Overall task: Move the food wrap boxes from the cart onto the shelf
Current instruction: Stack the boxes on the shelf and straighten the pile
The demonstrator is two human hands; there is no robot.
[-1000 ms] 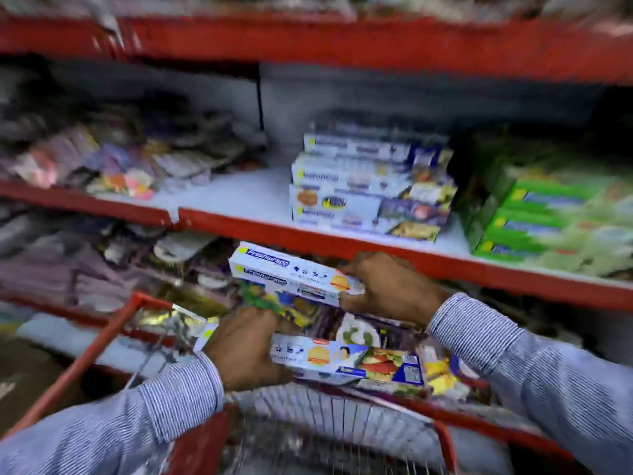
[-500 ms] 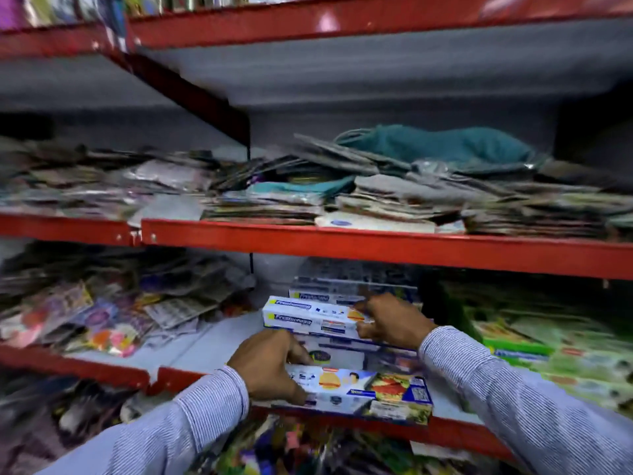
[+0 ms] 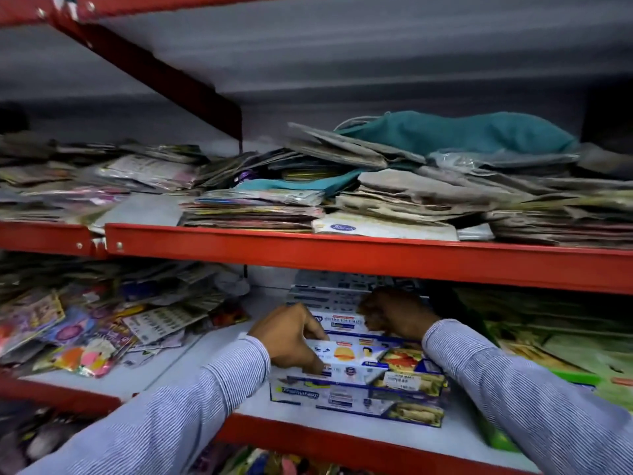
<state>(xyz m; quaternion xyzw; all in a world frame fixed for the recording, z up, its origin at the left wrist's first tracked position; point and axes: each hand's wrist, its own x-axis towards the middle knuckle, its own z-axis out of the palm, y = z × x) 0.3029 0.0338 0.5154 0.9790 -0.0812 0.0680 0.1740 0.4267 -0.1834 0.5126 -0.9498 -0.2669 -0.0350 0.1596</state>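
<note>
A stack of blue-and-white food wrap boxes (image 3: 359,402) stands on the white shelf (image 3: 191,365) with the red front edge. My left hand (image 3: 287,337) grips the left end of a food wrap box (image 3: 356,356) lying on the front of the stack. My right hand (image 3: 394,311) is closed on the right end of another food wrap box (image 3: 342,322), held higher and further back over the stack. Both sleeves are blue striped. The cart is out of view.
Green boxes (image 3: 548,365) fill the shelf to the right of the stack. Colourful flat packets (image 3: 85,330) lie heaped at the left. The shelf above (image 3: 342,255) carries piles of flat packets and a teal cloth bag (image 3: 462,132).
Both hands carried the boxes up from the cart and in over the shelf. The lower box now rests on the stack; the upper box has gone further back. The view has tilted upward.
</note>
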